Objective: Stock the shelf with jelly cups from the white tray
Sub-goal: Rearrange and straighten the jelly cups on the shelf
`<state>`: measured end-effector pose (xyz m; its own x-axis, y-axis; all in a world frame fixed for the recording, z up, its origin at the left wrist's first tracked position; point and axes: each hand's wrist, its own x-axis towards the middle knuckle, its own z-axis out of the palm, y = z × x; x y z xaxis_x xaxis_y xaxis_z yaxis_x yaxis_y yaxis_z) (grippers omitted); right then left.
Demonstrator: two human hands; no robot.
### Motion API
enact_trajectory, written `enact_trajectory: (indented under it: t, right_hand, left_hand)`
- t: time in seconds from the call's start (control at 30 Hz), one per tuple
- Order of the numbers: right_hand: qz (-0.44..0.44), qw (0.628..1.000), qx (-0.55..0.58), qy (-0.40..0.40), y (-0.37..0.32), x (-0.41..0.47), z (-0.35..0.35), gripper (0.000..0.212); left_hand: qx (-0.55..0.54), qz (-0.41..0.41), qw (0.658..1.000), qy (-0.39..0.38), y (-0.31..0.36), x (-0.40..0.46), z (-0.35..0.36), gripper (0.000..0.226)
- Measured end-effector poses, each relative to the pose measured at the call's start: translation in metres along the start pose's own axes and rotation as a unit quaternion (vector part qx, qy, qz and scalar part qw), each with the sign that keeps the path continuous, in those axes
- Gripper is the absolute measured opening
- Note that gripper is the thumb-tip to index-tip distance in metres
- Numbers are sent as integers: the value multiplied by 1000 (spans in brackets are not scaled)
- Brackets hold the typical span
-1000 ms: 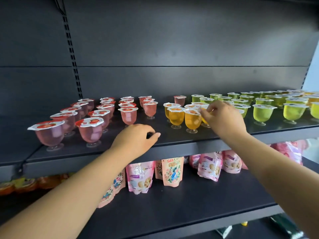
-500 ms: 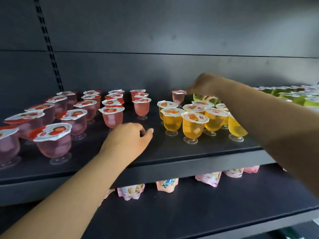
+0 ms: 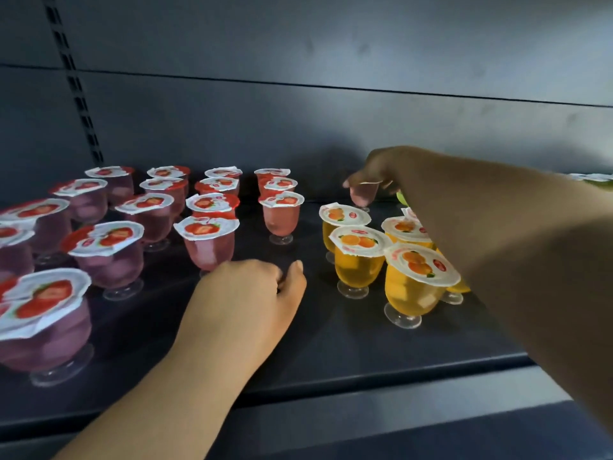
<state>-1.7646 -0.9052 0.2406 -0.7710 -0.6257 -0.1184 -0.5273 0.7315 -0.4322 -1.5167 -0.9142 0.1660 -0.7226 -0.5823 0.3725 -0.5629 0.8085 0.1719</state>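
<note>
A dark grey metal shelf (image 3: 331,353) carries rows of small footed clear plastic jelly cups with peel-off foil lids. The landmark here is the front orange jelly cup (image 3: 414,287), the one nearest the shelf's front edge, with an orange-slice picture on its white lid.

Well behind that cup, close to the shelf's dark back panel (image 3: 298,127), the right hand (image 3: 374,174) reaches in from the right and holds a lone pink jelly cup (image 3: 363,194) by its lid rim, fingertips curled down over the top. This cup stands upright with its foot on or just above the shelf; which of the two cannot be told.

To the left of the orange cup and slightly nearer the front edge, the left hand (image 3: 252,293) rests on the bare shelf surface with its fingers loosely curled under and the thumb out, holding nothing.

The other orange jelly cups (image 3: 360,257) cluster just behind and beside the landmark cup. Farther left stand the rows of pink strawberry-lidded jelly cups (image 3: 152,207). A green jelly cup (image 3: 402,198) peeks out behind the right forearm.
</note>
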Motion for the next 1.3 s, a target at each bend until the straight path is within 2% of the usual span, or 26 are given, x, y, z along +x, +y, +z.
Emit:
enact_trajectory:
  t: [0.17,0.3,0.47,0.57,0.63,0.77,0.83,0.93,1.17,1.3]
  right_hand:
    - [-16,1000,20,-4,-9,4,-3,39]
    - [-64,995,-10,71,-18,-20,-15,31]
    - [-132,981,-1,146,-37,-70,-21,48]
    - [-197,970,47,134,-47,-111,-13,55]
    - [-229,968,50,93,-52,-135,-3,55]
    - [-216,971,-62,77,-60,-147,30,58]
    - [-197,971,-114,77,-60,-146,48,62]
    - [-183,962,-180,94,-60,-143,65,52]
    - [-182,953,-212,114,-68,-146,65,53]
    - [-213,950,-162,159,-48,-163,44,51]
  left_hand:
    - [-12,0,1000,2,0,3,2,52]
    - [-39,-3,999,19,-3,4,3,51]
    - [-70,-4,997,9,-1,3,1,52]
    - [-111,-7,994,-11,-4,-2,-3,51]
    - [-101,16,995,-20,-10,-12,-7,49]
    - [-56,62,996,40,-28,-39,-6,36]
    - [-64,44,995,66,-31,-45,-4,36]
    - [-66,27,994,81,-28,-49,-3,36]
    - [-81,18,993,90,-30,-50,-5,35]
    - [-83,7,994,72,-28,-49,-10,35]
